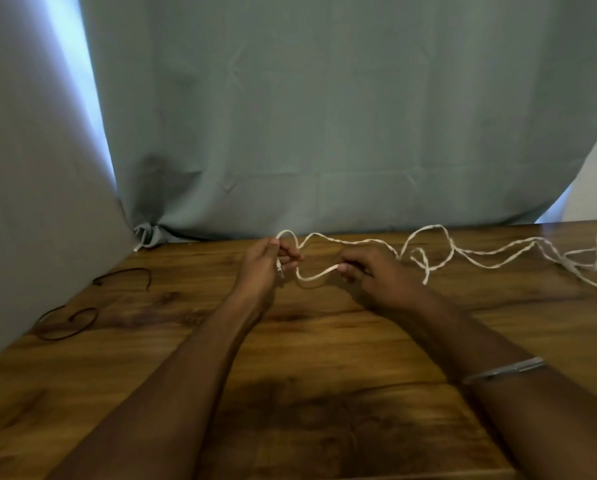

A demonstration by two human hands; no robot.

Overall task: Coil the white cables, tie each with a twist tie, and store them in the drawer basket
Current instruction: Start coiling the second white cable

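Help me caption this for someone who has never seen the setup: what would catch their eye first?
First, the two hands at the table's middle: the left hand and the right hand each pinch the white cable, a slack loop hanging between them. The rest of that cable trails in loose tangles to the right across the wooden table. Dark twist ties lie curled at the left edge, beside the grey-green curtain behind.

My wooden table (290,375) carried loose white cable (498,259) far right, two dark twist ties (68,323) left.
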